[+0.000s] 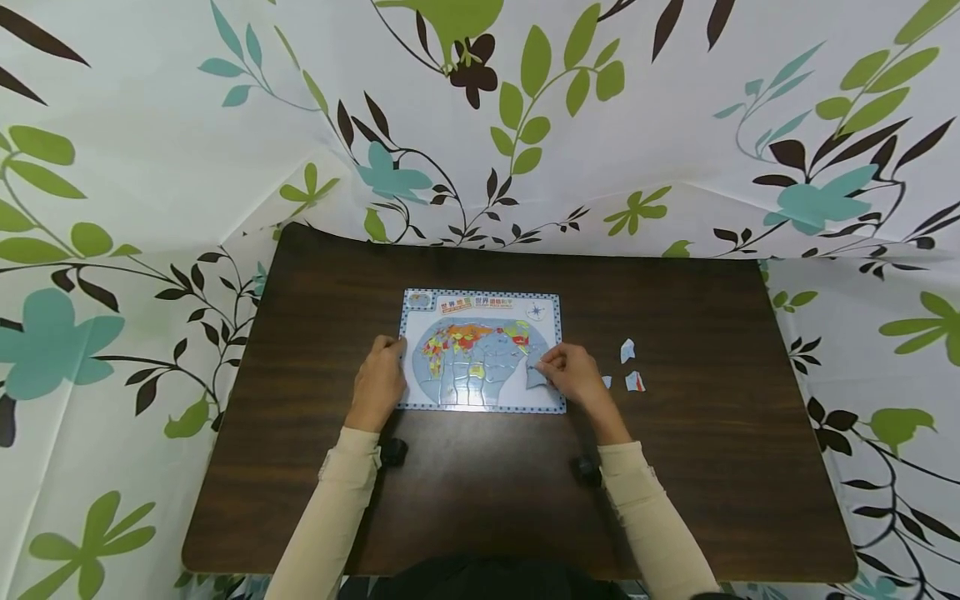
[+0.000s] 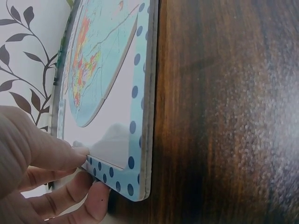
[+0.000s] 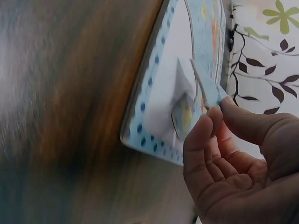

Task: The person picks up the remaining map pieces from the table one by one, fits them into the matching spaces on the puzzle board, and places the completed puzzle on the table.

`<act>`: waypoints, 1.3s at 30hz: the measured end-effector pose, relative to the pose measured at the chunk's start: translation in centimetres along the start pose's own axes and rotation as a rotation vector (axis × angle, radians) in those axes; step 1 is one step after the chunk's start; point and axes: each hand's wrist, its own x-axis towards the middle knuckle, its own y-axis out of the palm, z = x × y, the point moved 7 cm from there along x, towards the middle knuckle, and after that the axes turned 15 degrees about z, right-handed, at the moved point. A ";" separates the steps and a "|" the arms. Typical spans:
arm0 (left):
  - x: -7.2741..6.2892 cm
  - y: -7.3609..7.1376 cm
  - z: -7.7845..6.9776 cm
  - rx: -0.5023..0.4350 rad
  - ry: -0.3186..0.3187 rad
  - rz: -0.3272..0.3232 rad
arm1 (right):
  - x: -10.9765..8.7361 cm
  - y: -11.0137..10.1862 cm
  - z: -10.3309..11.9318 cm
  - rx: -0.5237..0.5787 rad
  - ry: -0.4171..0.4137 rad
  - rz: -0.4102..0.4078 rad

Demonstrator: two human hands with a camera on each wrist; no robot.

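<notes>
The person's right grip [image 1: 576, 372] pinches a blue puzzle piece [image 3: 211, 88] over the right part of a world-map puzzle board [image 1: 525, 398]. The left grip [image 1: 377, 383] pinches the board's left edge; three loose pieces [image 1: 634, 381] lie on the dark surface [image 1: 712, 483].

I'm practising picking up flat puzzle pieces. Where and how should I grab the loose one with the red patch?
Pinch the red-patched piece by its edges, probably from above and the right: it lies flat on the table, with one loose piece to its left and another just beyond.
</notes>
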 end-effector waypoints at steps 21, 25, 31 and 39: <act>0.0 0.0 0.1 0.008 -0.003 -0.008 | -0.3 2.7 1.4 -0.199 0.061 -0.133; -0.1 0.0 0.0 0.004 -0.003 -0.012 | -0.2 2.7 1.4 -0.213 0.059 -0.137; -0.1 0.1 0.1 0.009 0.004 -0.020 | 0.1 2.9 1.0 -0.216 0.084 -0.108; 0.0 0.0 0.1 0.005 -0.001 -0.009 | 0.5 2.5 0.5 -0.221 0.105 -0.099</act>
